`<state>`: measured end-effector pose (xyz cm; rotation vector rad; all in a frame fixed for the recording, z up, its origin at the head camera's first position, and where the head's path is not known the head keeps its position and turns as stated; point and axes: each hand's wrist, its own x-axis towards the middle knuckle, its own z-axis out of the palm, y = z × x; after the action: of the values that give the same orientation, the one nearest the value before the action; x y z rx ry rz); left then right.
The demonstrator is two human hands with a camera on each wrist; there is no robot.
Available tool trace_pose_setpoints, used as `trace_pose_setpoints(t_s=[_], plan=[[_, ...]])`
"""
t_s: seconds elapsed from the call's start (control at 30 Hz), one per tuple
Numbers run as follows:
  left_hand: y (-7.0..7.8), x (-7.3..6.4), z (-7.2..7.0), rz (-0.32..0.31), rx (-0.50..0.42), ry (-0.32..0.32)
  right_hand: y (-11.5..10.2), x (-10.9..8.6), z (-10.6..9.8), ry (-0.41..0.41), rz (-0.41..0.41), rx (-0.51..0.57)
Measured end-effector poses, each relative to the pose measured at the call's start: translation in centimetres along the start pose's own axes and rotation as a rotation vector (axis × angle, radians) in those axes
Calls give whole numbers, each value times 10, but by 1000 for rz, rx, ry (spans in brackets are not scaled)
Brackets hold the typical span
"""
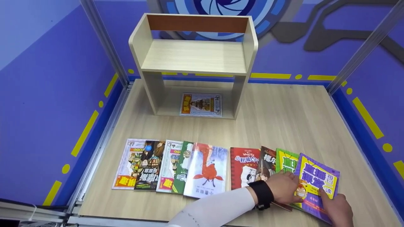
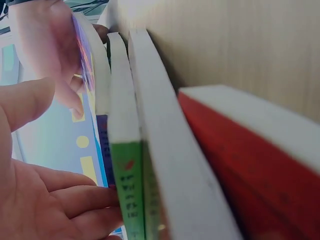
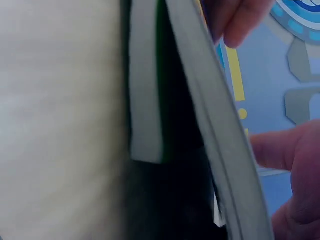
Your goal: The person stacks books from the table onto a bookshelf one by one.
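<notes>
At the right end of the book row, my right hand [image 1: 339, 208] pinches the lower right edge of a purple-and-yellow book [image 1: 317, 192], thumb on its cover. My left hand [image 1: 282, 187] lies across the green book [image 1: 285, 157] and the purple book's left edge, with extended fingers. In the left wrist view, the left fingers [image 2: 80, 205] touch the spines of the purple and green books. The right wrist view shows the purple book's page edge [image 3: 220, 135] tilted up from the green one below. A dark brown book [image 1: 266, 157] is partly under my left wrist.
Left of it lie a red book [image 1: 238, 167], a white book with a red deer [image 1: 208, 170] and several overlapping books [image 1: 151, 167]. Behind stands a two-level wooden shelf [image 1: 194, 56], one book [image 1: 202, 104] flat on its bottom level. Purple walls [image 1: 63, 104] enclose the table.
</notes>
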<state>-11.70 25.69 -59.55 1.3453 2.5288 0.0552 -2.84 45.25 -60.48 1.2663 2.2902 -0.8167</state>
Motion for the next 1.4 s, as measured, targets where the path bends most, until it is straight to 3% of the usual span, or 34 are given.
trace_pose_setpoints(t_s=[0.13, 0.23, 0.3, 0.4, 0.53, 0.63, 0.73, 0.87, 1.0, 1.1, 1.27, 1.4], plan=[[4, 0, -3, -8, 5, 20, 3, -1, 4, 150, -68, -3], [6, -2, -3, -12, 6, 62, 6, -4, 9, 282, -162, 60], [6, -5, -2, -15, -1, 106, 6, -7, 11, 320, -209, 124], [2, -11, -3, -28, -76, 170, 5, -10, 10, 325, -224, 197], [-14, -27, -6, -83, -177, 254, -4, -17, 10, 337, -298, 226], [-33, -43, -10, -167, -135, 324, -17, -26, 13, 326, -398, 233], [-58, -57, -16, -263, -75, 357, -32, -36, 18, 264, -486, 228], [-93, -75, -27, -336, -126, 378, -51, -48, 26, 151, -612, 199], [-124, -92, -36, -341, -244, 379, -70, -57, 35, 74, -798, 177], [-141, -102, -38, -289, -371, 351, -85, -64, 43, 33, -925, 173], [-168, -117, -35, -136, -743, 258, -110, -72, 53, -28, -1069, 152], [-185, -133, -34, -113, -968, 254, -132, -74, 57, -79, -1140, 122]])
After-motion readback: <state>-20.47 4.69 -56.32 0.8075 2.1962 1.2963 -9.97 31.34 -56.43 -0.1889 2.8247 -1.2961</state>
